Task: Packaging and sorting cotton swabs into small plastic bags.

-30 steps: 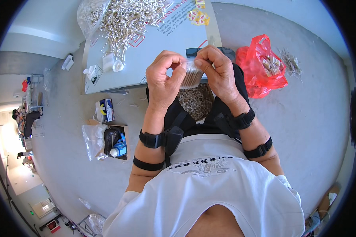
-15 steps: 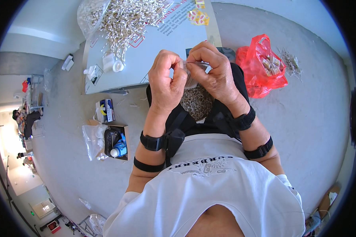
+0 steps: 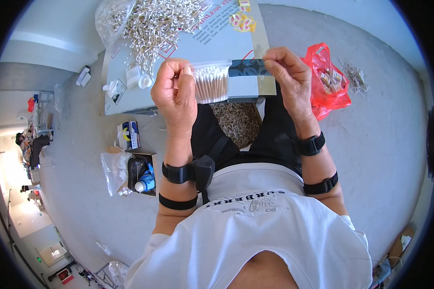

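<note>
My left hand [image 3: 175, 91] pinches the upper left corner of a clear zip bag [image 3: 210, 84] packed with white-tipped cotton swabs. The bag hangs upright, in front of the table's near edge. To its right, my right hand [image 3: 291, 79] is apart from the bag, its thumb and fingers drawn together with nothing visible in them. A dark patterned strip [image 3: 246, 68] shows between the bag and the right fingertips, on the table side. Below, between my legs, a container holds a mass of loose cotton swabs [image 3: 236, 123].
A big heap of cotton swabs [image 3: 159, 29] spills from a clear plastic bag across the table [image 3: 217, 50]. Beside it stand white containers [image 3: 136, 77] and yellow packets [image 3: 243, 21]. On the floor are a red plastic bag [image 3: 325, 77] and an open carton [image 3: 142, 173].
My hands, close together at the bag's top before, have moved apart. The left went left with the bag, now in plain view; the right moved right, off the bag.
</note>
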`<move>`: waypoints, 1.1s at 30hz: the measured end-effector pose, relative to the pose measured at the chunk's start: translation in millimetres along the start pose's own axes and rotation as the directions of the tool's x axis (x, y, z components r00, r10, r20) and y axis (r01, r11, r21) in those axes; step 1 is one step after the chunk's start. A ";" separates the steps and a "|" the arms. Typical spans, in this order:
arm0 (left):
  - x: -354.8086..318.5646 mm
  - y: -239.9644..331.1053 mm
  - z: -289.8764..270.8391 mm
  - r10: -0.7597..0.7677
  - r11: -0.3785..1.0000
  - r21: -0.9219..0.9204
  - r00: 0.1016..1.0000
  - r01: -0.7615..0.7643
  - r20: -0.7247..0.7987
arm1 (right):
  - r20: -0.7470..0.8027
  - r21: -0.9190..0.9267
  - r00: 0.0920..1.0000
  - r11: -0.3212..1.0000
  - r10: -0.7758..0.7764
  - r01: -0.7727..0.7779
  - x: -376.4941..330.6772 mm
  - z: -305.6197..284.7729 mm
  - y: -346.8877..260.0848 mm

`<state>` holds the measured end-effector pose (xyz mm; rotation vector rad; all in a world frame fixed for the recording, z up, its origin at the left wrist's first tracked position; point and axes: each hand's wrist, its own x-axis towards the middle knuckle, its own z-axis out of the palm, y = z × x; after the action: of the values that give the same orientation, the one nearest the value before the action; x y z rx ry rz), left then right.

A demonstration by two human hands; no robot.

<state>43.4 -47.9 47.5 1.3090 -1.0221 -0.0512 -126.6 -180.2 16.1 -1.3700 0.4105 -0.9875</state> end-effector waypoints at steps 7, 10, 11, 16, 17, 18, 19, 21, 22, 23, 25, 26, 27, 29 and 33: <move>-4.0 9.3 17.1 0.001 0.992 -0.126 0.998 0.006 0.058 | 0.302 -0.049 0.944 0.991 0.136 -0.127 -11.6 38.2 -5.2; -1.5 7.9 13.2 0.068 0.974 -0.225 0.982 -0.027 0.177 | 0.262 0.109 0.963 0.989 0.069 -0.101 -12.9 42.1 -4.9; -0.1 8.7 12.1 0.068 0.974 -0.223 0.982 -0.028 0.176 | 0.264 0.111 0.962 0.989 0.069 -0.101 -12.6 41.8 -4.9; 1.9 17.6 12.2 0.104 0.993 -0.079 0.942 -0.083 0.319 | 0.241 -0.025 0.965 0.995 0.099 -0.096 -12.8 41.3 -8.6; 1.4 17.2 12.0 0.078 0.996 -0.076 0.934 -0.055 0.349 | 0.241 -0.025 0.966 0.995 0.098 -0.095 -12.3 41.9 -7.8; 0.6 19.0 12.5 0.079 0.995 -0.077 0.933 -0.055 0.350 | 0.216 -0.041 0.976 0.999 0.039 -0.031 -11.9 42.1 -6.6; -0.1 21.9 13.3 0.068 0.997 -0.052 0.936 -0.053 0.344 | 0.191 -0.059 0.981 0.998 -0.020 0.032 -11.6 42.0 -5.4; -0.4 21.3 15.9 0.058 0.998 -0.028 0.939 -0.052 0.338 | 0.157 -0.067 0.985 0.994 -0.078 0.089 -11.6 41.9 -3.2; -0.3 17.2 18.0 0.129 0.991 -0.069 0.948 -0.114 0.291 | 0.124 -0.076 0.983 0.986 -0.135 0.145 -11.3 42.2 -3.1; -0.4 15.4 20.2 0.198 0.978 -0.107 0.950 -0.176 0.241 | 0.125 -0.076 0.983 0.986 -0.137 0.147 -10.8 41.4 -4.5; -5.2 21.1 30.0 -0.034 0.956 -0.284 0.992 0.068 0.124 | 0.064 -0.394 0.937 0.854 -0.344 0.340 -9.0 35.6 -6.7; -6.7 23.0 32.8 -0.287 0.839 -0.469 0.957 0.275 0.049 | 0.060 -0.489 0.913 0.786 -0.403 0.379 -7.2 33.5 -7.1; -6.8 21.8 29.6 -0.285 0.840 -0.469 0.957 0.275 0.050 | 0.060 -0.489 0.913 0.785 -0.404 0.380 -4.9 30.5 -6.8; -8.0 13.8 16.7 -0.596 0.630 -0.417 0.752 0.656 0.282 | 0.212 -0.690 0.749 0.447 -0.627 0.570 -0.2 24.7 -5.7; -16.7 10.9 25.0 -0.540 0.601 -0.396 0.718 0.695 0.440 | 0.300 -0.709 0.729 0.368 -0.616 0.602 -2.8 25.8 -6.5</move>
<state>12.2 -54.1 44.2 1.0785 -0.6395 -1.0365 -111.0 -161.4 26.8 -2.4445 0.3430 -1.5357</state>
